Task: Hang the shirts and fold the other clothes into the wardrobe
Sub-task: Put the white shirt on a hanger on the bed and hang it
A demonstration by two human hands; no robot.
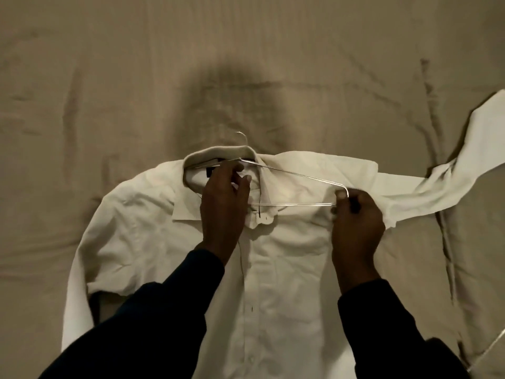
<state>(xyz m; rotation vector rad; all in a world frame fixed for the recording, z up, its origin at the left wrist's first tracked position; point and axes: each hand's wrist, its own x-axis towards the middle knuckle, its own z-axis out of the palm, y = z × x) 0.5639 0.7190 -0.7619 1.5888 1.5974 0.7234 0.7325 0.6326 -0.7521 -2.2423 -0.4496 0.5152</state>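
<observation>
A white long-sleeved shirt lies front up on the bed, its collar pointing away from me. A thin wire hanger sits at the collar, its hook poking out past the neck and its left half hidden inside the shirt. My left hand pinches the hanger near its neck, at the open collar. My right hand grips the hanger's right corner together with the shirt's shoulder cloth. One sleeve stretches away to the right; the other folds down at the left.
A wrinkled beige bedsheet covers the whole surface around the shirt. Another thin wire piece, maybe a second hanger, shows at the lower right edge. My dark sleeves fill the bottom of the view.
</observation>
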